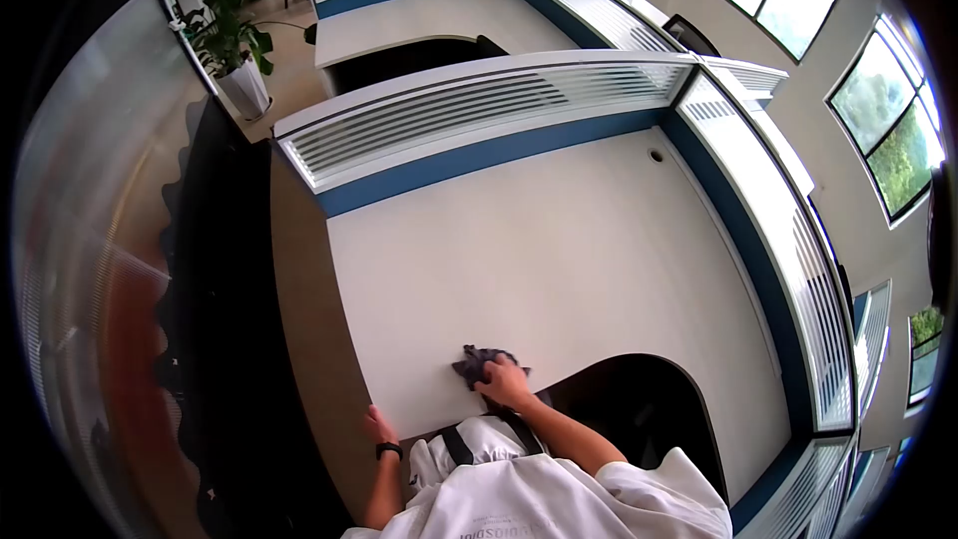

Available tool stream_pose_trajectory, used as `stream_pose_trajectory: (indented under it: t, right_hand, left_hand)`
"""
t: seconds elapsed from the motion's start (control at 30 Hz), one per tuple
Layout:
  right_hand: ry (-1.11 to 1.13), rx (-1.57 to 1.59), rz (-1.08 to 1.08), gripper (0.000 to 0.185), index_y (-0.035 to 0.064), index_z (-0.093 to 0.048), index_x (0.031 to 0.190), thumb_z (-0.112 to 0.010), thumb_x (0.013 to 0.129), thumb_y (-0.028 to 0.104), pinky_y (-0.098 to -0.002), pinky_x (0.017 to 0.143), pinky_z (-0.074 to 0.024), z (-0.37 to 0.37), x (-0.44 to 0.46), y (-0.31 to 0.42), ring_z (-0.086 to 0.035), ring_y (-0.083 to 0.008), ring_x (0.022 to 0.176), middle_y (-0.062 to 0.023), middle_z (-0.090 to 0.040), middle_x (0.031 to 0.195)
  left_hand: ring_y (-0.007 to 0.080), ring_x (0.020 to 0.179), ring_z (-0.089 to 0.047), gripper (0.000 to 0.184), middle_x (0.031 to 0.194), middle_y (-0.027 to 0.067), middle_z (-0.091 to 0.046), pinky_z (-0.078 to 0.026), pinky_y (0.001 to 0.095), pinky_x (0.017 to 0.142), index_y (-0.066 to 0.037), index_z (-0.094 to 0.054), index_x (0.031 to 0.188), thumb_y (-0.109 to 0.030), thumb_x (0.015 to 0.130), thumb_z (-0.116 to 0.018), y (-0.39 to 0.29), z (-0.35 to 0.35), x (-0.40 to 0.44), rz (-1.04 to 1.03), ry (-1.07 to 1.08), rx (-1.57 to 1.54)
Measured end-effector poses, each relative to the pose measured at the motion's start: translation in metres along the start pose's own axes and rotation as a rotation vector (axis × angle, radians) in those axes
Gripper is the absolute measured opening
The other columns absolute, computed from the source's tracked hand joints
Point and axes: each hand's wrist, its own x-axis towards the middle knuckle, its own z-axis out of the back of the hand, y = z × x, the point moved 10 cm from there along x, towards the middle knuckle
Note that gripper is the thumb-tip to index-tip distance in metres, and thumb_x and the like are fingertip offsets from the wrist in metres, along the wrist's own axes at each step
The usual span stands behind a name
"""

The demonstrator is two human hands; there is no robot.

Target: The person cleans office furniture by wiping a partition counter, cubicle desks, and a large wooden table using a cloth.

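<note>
A crumpled dark grey cloth (481,363) lies on the white desktop (539,250), close to its near edge. My right hand (507,383) is on the cloth, its fingers bent over the bunched fabric and pressing it against the surface. Part of the cloth is hidden under that hand. At the desk's left front corner is my left hand (379,426), holding nothing, fingers extended. A black band (388,450) circles the left wrist.
Slatted white partitions with blue panels (499,155) border the desk at the back and right. A dark chair (639,404) sits in the curved cutout. A potted plant (244,88) stands at the far left. A round cable hole (656,155) marks the far corner.
</note>
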Motion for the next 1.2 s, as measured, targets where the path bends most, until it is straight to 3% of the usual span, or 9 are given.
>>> stream_pose_trajectory:
  t: [0.23,0.37,0.47,0.57,0.7,0.73,0.8,0.9,1.2]
  right_hand:
    - [-0.357,-0.001,-0.468,0.037,0.0021,-0.057,0.08,-0.073,0.065,0.031,-0.042,0.074,-0.0472,0.086,-0.012,-0.194,-0.057,-0.035,0.082,-0.0166,-0.058,0.089]
    - [-0.642,0.264,-0.84,0.059,-0.0004,-0.046,0.113,-0.074,0.067,0.023,-0.0416,0.087,-0.0459,0.146,-0.049,-0.287,-0.058,-0.0353,0.101,-0.0222,-0.059,0.105]
    - [-0.636,0.239,-0.987,0.066,-0.0001,-0.042,0.123,-0.072,0.067,0.02,-0.042,0.097,-0.0427,0.157,-0.047,-0.274,-0.054,-0.0391,0.112,-0.0258,-0.056,0.117]
    - [-0.41,0.059,-0.809,0.08,0.004,-0.04,0.132,-0.071,0.068,0.04,-0.044,0.098,-0.0407,0.151,0.003,-0.206,-0.048,-0.0398,0.118,-0.0242,-0.049,0.128]
    - [-0.207,-0.023,-0.363,0.08,-0.0024,-0.048,0.122,-0.074,0.066,0.047,-0.0458,0.096,-0.0404,0.112,0.065,-0.086,-0.051,-0.0399,0.11,-0.0239,-0.055,0.112]
    - [-0.063,-0.005,-0.416,0.092,0.0022,-0.04,0.132,-0.074,0.064,0.055,-0.0462,0.102,-0.0355,0.088,0.073,-0.074,-0.041,-0.0375,0.123,-0.0231,-0.043,0.131]
    - [0.007,-0.018,-0.322,0.093,0.0038,-0.042,0.13,-0.076,0.061,0.057,-0.0463,0.102,-0.0352,0.052,0.087,-0.037,-0.041,-0.0389,0.122,-0.0222,-0.044,0.129]
    - [0.219,-0.014,-0.125,0.082,0.0101,-0.048,0.124,-0.079,0.06,0.05,-0.0457,0.096,-0.0409,0.021,0.084,0.049,-0.043,-0.0382,0.118,-0.0195,-0.046,0.124]
    - [0.115,0.041,0.263,0.056,0.016,-0.053,0.114,-0.076,0.063,0.021,-0.0436,0.09,-0.0458,-0.034,0.061,0.076,-0.048,-0.0371,0.108,-0.0156,-0.047,0.112]
  left_hand:
    - [0.0358,0.077,-0.057,0.045,0.083,0.0233,-0.057,-0.045,0.0443,0.069,0.007,-0.051,0.089,-0.038,0.093,-0.046,-0.035,0.007,-0.015,-0.006,0.053,0.001]
    - [0.0334,0.078,-0.058,0.046,0.085,0.0212,-0.059,-0.046,0.0426,0.07,0.006,-0.052,0.092,-0.039,0.087,-0.057,-0.05,0.013,-0.019,-0.092,0.051,-0.014]
    - [0.0319,0.078,-0.059,0.048,0.085,0.0197,-0.059,-0.047,0.0421,0.07,0.006,-0.052,0.092,-0.041,0.085,-0.06,-0.043,0.009,-0.02,-0.081,0.035,-0.087]
    - [0.031,0.076,-0.059,0.05,0.084,0.0186,-0.06,-0.047,0.0417,0.069,0.005,-0.053,0.092,-0.044,0.085,-0.06,-0.041,0.008,-0.02,-0.04,0.022,-0.099]
    - [0.0295,0.074,-0.058,0.052,0.081,0.0174,-0.059,-0.046,0.0407,0.067,0.005,-0.053,0.09,-0.047,0.086,-0.058,-0.051,0.017,-0.028,0.008,0.055,0.002]
    - [0.0295,0.074,-0.058,0.052,0.081,0.0174,-0.059,-0.046,0.0407,0.067,0.005,-0.053,0.09,-0.047,0.086,-0.058,-0.043,0.016,-0.028,0.023,0.07,0.02]
    - [0.0299,0.074,-0.058,0.053,0.08,0.0171,-0.059,-0.046,0.0411,0.068,0.005,-0.053,0.089,-0.048,0.087,-0.057,-0.033,0.009,-0.022,-0.029,0.057,-0.048]
    - [0.0306,0.076,-0.058,0.054,0.081,0.0172,-0.059,-0.046,0.0419,0.069,0.004,-0.054,0.089,-0.049,0.087,-0.057,-0.03,0.008,-0.021,-0.028,0.034,-0.044]
    - [0.0315,0.082,-0.059,0.057,0.088,0.0184,-0.061,-0.046,0.0412,0.072,0.004,-0.056,0.092,-0.052,0.087,-0.056,-0.024,0.005,-0.018,-0.019,0.056,-0.056]
